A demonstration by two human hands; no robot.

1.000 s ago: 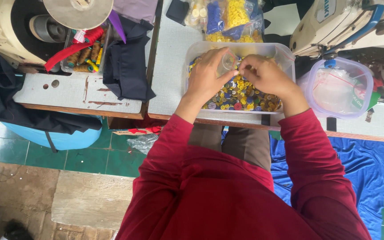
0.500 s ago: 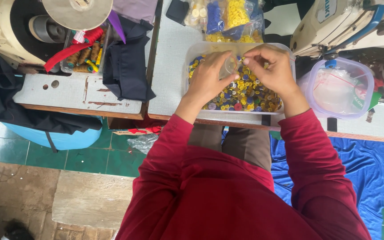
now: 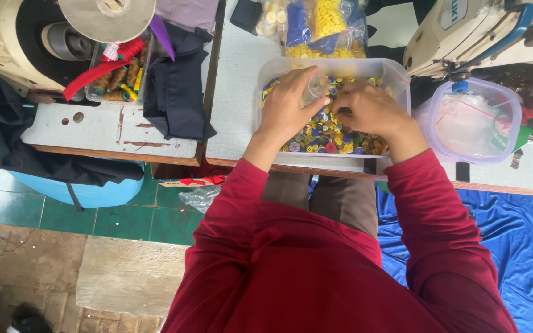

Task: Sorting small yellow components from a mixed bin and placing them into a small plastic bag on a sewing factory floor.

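Both hands work inside the clear tub (image 3: 396,74) of buttons (image 3: 331,132) at the worktop's (image 3: 235,92) near edge. The left hand (image 3: 288,105) pinches a small clear bag (image 3: 314,88), mouth open to receive; the right hand's (image 3: 371,111) fingers curl among buttons. At three o'clock a round lidded container (image 3: 473,120) crowds the tub; nine o'clock lies freer.

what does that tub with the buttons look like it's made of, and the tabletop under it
The tub looks like thin translucent plastic: the buttons show cloudily through its walls. The tabletop looks like pale grey laminate on wood, judging by its speckled matte top and brown edge, though that is uncertain.
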